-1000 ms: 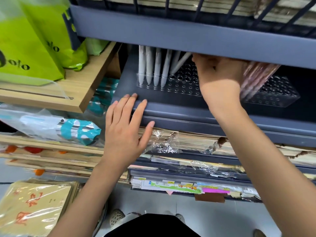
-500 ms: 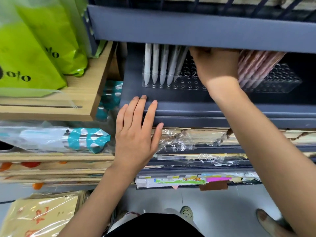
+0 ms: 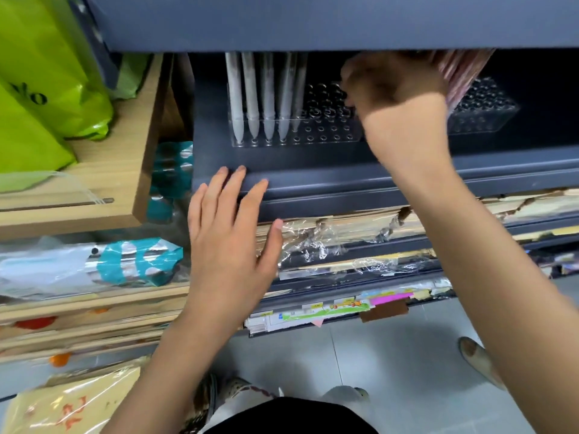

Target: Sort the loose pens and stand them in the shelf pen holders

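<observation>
Five white pens stand in a row at the left end of the clear holder. A second ago the rightmost one leaned out toward the right hand; now it stands nearly straight with the others, so that pen looks seated. The hand has drawn away from it and hangs over the empty holes mid-holder, its fingers curled, its back to the camera. Pink pens fan out behind it, above a second holder. I cannot tell whether the hand grips them or whether they stand in that holder. The left hand lies flat and empty, fingertips still on the shelf lip.
</observation>
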{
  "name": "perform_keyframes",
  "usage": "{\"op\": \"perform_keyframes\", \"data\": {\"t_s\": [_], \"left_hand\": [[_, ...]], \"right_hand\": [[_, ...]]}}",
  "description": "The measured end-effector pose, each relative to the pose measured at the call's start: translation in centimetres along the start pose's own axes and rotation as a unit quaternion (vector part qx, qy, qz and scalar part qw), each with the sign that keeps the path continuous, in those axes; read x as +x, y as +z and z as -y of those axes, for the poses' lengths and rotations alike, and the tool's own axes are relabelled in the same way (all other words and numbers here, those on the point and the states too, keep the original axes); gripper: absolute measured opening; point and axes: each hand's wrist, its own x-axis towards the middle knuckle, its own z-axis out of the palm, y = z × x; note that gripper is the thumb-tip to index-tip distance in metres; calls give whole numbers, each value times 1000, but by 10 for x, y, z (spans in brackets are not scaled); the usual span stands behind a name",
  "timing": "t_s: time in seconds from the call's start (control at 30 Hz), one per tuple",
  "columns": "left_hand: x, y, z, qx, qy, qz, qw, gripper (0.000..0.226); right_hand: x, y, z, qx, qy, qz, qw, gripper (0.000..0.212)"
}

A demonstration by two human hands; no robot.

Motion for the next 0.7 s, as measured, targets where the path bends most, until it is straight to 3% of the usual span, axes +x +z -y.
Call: {"op": "perform_keyframes", "data": {"t_s": [0.07, 0.17, 0.27, 0.37, 0.47, 0.6, 0.67, 0.7], "left_hand": [[-2, -14, -6, -133, -31, 7, 991, 38], [-14, -32, -19, -317, -91, -19, 944, 23], [-39, -30, -36, -393, -146, -43, 907, 18], [-80, 6, -47, -464, -236, -14, 854, 16], [-132, 72, -57, -462, -366, 67, 805, 20], [-206, 165, -70, -387, -501, 224, 741, 14], [-235, 200, -77, -352, -519, 268, 732, 13], [-245, 214, -81, -328, -508, 282, 745, 13]], "right_hand": [[-12, -23, -4, 25, 20, 9, 999, 19], [-41, -65, -21, 47, 38, 23, 998, 12], [-86, -110, -57, 68, 88, 60, 992, 9], [-146, -146, -119, 96, 207, 81, 970, 9], [-225, -175, -196, 92, 372, 91, 919, 10], [-344, -224, -283, 15, 529, 104, 842, 14], [-392, -255, -311, -20, 572, 116, 812, 11], [-411, -271, -322, -33, 582, 123, 803, 9]]}}
